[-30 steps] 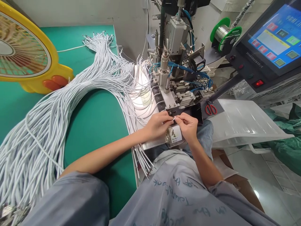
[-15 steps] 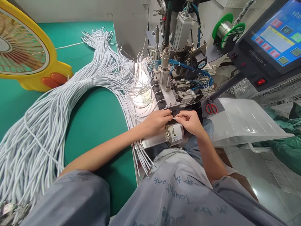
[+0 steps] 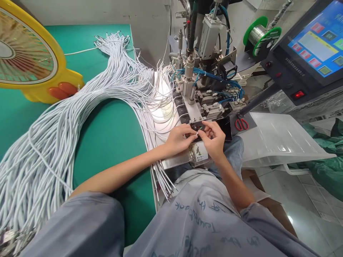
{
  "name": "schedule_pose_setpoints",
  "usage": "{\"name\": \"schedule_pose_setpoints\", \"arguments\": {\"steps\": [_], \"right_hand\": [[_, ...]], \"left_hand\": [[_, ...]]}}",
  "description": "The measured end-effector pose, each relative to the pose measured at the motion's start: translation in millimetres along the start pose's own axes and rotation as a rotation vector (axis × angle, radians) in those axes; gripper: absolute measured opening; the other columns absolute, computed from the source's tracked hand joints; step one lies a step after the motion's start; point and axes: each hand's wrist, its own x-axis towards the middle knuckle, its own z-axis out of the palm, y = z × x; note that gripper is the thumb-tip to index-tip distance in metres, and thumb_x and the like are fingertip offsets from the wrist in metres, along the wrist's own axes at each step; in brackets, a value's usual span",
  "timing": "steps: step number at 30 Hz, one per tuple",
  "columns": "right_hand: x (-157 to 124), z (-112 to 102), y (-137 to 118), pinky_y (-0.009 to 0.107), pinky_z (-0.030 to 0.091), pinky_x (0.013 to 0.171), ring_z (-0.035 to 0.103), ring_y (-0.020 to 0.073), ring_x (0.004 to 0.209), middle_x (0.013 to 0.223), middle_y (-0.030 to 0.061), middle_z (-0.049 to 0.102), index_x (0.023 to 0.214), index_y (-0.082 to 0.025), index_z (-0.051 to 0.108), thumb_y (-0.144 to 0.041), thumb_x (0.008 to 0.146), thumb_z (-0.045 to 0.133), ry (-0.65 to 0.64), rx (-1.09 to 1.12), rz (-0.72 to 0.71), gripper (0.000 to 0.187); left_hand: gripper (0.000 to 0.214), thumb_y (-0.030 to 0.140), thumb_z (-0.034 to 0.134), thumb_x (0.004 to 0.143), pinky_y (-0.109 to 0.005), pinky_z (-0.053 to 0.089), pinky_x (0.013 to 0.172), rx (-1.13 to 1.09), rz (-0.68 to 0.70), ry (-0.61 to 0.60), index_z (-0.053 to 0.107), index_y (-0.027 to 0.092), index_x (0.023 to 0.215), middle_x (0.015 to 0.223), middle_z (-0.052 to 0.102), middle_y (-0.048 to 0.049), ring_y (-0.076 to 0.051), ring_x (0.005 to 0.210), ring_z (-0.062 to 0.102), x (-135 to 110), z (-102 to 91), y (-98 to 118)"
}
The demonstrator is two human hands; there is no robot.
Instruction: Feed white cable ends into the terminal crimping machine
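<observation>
My left hand pinches a white cable close to its end, in front of the machine. Fine coloured wires, one of them green, show at the cable's tip. My right hand meets it from the other side, thumb and index finger at the wire end; the other fingers are curled. Just below the hands is a small clear-wrapped pack with a white label. A large bundle of white cables lies to the left, some strands reaching the machine.
A yellow fan stands on the green table at the left. Red-handled scissors lie right of the machine, by a translucent plastic tray. Above are a solder wire spool and a control screen.
My right hand has turned, its index finger lifting and its fingers spreading from the cable tip, so the coloured wires now show. My left hand keeps its pinch in nearly the same place.
</observation>
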Motion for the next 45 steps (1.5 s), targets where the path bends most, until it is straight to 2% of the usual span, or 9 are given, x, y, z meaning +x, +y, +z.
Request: {"name": "schedule_pose_setpoints", "arguments": {"steps": [5, 8, 12, 16, 19, 26, 34, 38, 45], "right_hand": [[4.9, -8.0, 2.9, 0.030, 0.044, 0.062, 0.052, 0.0147, 0.069, 0.076, 0.0032, 0.055, 0.089, -0.021, 0.068, -0.020, 0.081, 0.060, -0.002, -0.297, -0.351, 0.012], [3.5, -6.6, 6.2, 0.032, 0.046, 0.066, 0.054, 0.0168, 0.073, 0.076, 0.0040, 0.057, 0.087, -0.021, 0.068, -0.020, 0.081, 0.061, 0.018, -0.343, -0.396, 0.010], [2.0, -3.3, 8.1, 0.030, 0.045, 0.060, 0.053, 0.0152, 0.068, 0.074, 0.0029, 0.056, 0.079, -0.020, 0.065, -0.022, 0.081, 0.058, 0.022, -0.181, -0.202, 0.007], [6.2, -2.9, 8.6, 0.025, 0.043, 0.056, 0.053, 0.0133, 0.069, 0.075, 0.0015, 0.055, 0.073, -0.018, 0.057, -0.025, 0.078, 0.056, -0.094, 0.137, 0.122, 0.009], [9.2, -3.1, 8.5, 0.024, 0.041, 0.057, 0.051, 0.0116, 0.063, 0.069, -0.0007, 0.053, 0.072, -0.018, 0.056, -0.026, 0.075, 0.058, -0.142, 0.272, 0.244, 0.009], [9.1, -4.9, 8.7, 0.025, 0.040, 0.058, 0.053, 0.0144, 0.071, 0.074, 0.0020, 0.056, 0.070, -0.018, 0.057, -0.026, 0.076, 0.055, -0.149, 0.157, 0.183, 0.010], [12.3, -12.8, 39.7, 0.030, 0.043, 0.067, 0.055, 0.0172, 0.071, 0.072, 0.0029, 0.060, 0.067, -0.018, 0.057, -0.031, 0.074, 0.053, -0.307, -0.027, 0.245, 0.015], [9.4, -10.8, 49.6, 0.031, 0.044, 0.069, 0.056, 0.0180, 0.072, 0.073, 0.0040, 0.062, 0.069, -0.017, 0.059, -0.034, 0.072, 0.053, -0.280, -0.020, 0.299, 0.018], [9.3, -8.6, 53.3, 0.027, 0.041, 0.061, 0.050, 0.0135, 0.061, 0.062, 0.0005, 0.059, 0.063, -0.017, 0.060, -0.034, 0.061, 0.060, -0.238, 0.163, 0.535, 0.017]], "left_hand": [[0.013, 0.012, 0.057, 0.077, -0.020, 0.035, 0.055, 0.015, -0.037, -0.004, 0.066, 0.015, 0.069, 0.059, 0.055, 0.0019, -0.009, 0.058, 0.046, -1.4, 1.6, -0.7], [0.013, 0.010, 0.057, 0.077, -0.020, 0.034, 0.055, 0.026, -0.044, 0.010, 0.067, 0.015, 0.070, 0.059, 0.054, 0.0024, -0.008, 0.058, 0.046, -2.3, 2.5, -1.7], [0.010, 0.012, 0.059, 0.078, -0.019, 0.035, 0.055, 0.022, -0.033, 0.025, 0.067, 0.014, 0.071, 0.059, 0.053, 0.0027, -0.007, 0.057, 0.046, -2.8, 3.4, -3.7], [0.010, 0.013, 0.059, 0.080, -0.019, 0.036, 0.056, 0.021, -0.032, -0.002, 0.067, 0.014, 0.074, 0.061, 0.054, 0.0023, -0.008, 0.060, 0.048, -3.0, 3.7, -4.1], [0.010, 0.015, 0.059, 0.081, -0.019, 0.036, 0.057, 0.025, -0.039, -0.012, 0.067, 0.015, 0.076, 0.063, 0.055, 0.0019, -0.008, 0.061, 0.049, -3.6, 3.4, -3.5], [0.014, 0.018, 0.054, 0.086, -0.019, 0.039, 0.059, 0.097, -0.014, -0.098, 0.067, 0.014, 0.082, 0.067, 0.056, 0.0003, -0.009, 0.063, 0.052, -4.3, 0.8, -7.9], [0.022, 0.011, 0.040, 0.087, -0.024, 0.041, 0.056, 0.668, 0.065, -0.452, 0.062, 0.012, 0.091, 0.084, 0.056, -0.0055, -0.012, 0.062, 0.054, -3.8, 3.6, -18.9], [0.029, 0.006, 0.040, 0.083, -0.023, 0.042, 0.057, 0.727, 0.079, -0.485, 0.059, 0.013, 0.104, 0.082, 0.055, -0.0051, -0.014, 0.064, 0.056, -5.1, 6.6, -20.0], [0.040, 0.007, 0.040, 0.085, -0.024, 0.044, 0.059, 0.787, 0.157, -0.515, 0.050, 0.015, 0.123, 0.088, 0.054, -0.0060, -0.015, 0.070, 0.057, -6.8, 5.5, -21.5]]}}
